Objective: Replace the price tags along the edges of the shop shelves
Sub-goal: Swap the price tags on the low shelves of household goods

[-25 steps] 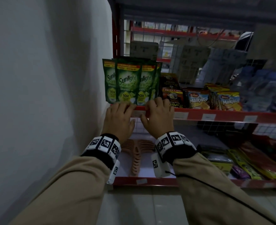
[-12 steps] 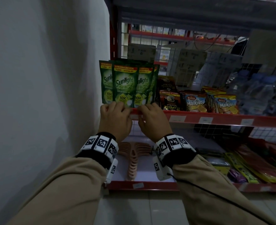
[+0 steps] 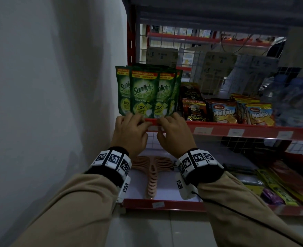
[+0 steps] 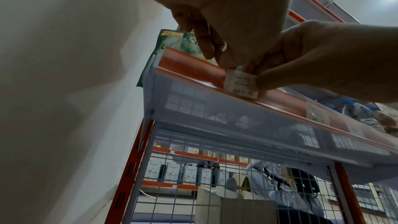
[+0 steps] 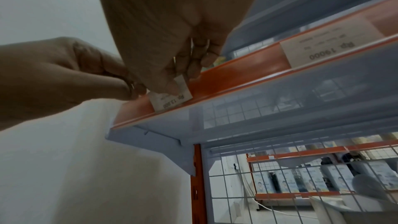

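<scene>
A small white price tag (image 4: 239, 86) marked Rp 13.000 sits in the red price rail (image 3: 254, 130) of the middle shelf, below the green Sunlight pouches (image 3: 144, 91). My left hand (image 3: 143, 123) pinches the tag's left top corner at the rail's upper lip. Its fingertips (image 5: 132, 89) touch the tag's (image 5: 170, 101) left end. My right hand (image 3: 160, 123) pinches the tag's right part, with the thumb (image 4: 258, 78) lying across its face. From the head view only a sliver of the tag (image 3: 152, 128) shows between the two hands.
More white tags (image 3: 203, 130) sit further right in the same rail, one reading Rp 19000 (image 5: 323, 45). Coffee and Malkist packs (image 3: 223, 112) stand beside the pouches. A white wall (image 3: 49, 104) closes the left side. The lower shelf holds pink hangers (image 3: 152, 175).
Both hands have stayed at the same spot on the rail, their fingers working on the tag. The head view has drifted slightly, with the shelf lower in frame.
</scene>
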`<state>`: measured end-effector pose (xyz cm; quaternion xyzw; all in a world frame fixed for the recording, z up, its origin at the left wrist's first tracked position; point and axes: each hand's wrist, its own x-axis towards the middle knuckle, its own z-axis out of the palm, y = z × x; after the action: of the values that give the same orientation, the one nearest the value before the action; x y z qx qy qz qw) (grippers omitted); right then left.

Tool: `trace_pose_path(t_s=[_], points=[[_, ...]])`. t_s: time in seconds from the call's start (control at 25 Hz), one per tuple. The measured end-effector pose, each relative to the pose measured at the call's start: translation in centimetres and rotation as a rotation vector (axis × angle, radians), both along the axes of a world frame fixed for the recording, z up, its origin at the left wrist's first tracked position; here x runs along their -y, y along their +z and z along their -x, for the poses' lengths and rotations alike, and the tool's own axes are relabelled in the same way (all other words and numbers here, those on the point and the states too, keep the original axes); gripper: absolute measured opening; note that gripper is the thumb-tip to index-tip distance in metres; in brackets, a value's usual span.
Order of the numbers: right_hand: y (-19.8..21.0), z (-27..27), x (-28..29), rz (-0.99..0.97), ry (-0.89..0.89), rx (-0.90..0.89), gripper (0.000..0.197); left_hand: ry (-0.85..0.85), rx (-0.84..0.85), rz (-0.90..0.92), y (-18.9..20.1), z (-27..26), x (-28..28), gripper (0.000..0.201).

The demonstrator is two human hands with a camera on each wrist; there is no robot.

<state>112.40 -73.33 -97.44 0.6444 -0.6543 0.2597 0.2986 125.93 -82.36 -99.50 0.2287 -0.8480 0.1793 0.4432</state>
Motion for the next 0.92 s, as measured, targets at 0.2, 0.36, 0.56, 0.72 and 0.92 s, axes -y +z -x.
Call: trace_pose_path(t_s=[0.2, 0.36, 0.56, 0.72, 0.92], points=[[-0.1, 0.3, 0.2, -0.054, -0.014, -0.013, 0.021, 0.028, 0.015, -0.099, 0.2, 0.4, -0.1, 0.029], [1.6, 1.0, 0.6, -0.189, 0.055, 0.171, 0.016, -0.046, -0.007, -0.179, 0.7, 0.0, 0.0, 0.037], [3.2, 2.1, 0.4, -0.002, 0.2, 0.821, 0.012, -0.101, -0.124, -0.37, 1.7, 0.1, 0.1, 0.031], [2.8, 0.4, 0.5, 0.04, 0.394, 1.316, 0.035, -0.149, -0.207, -0.483, 1.9, 0.4, 0.2, 0.037], [2.2, -0.8, 0.8, 0.017, 0.443, 1.361, 0.034, -0.114, -0.184, -0.463, 1.5, 0.5, 0.4, 0.017]])
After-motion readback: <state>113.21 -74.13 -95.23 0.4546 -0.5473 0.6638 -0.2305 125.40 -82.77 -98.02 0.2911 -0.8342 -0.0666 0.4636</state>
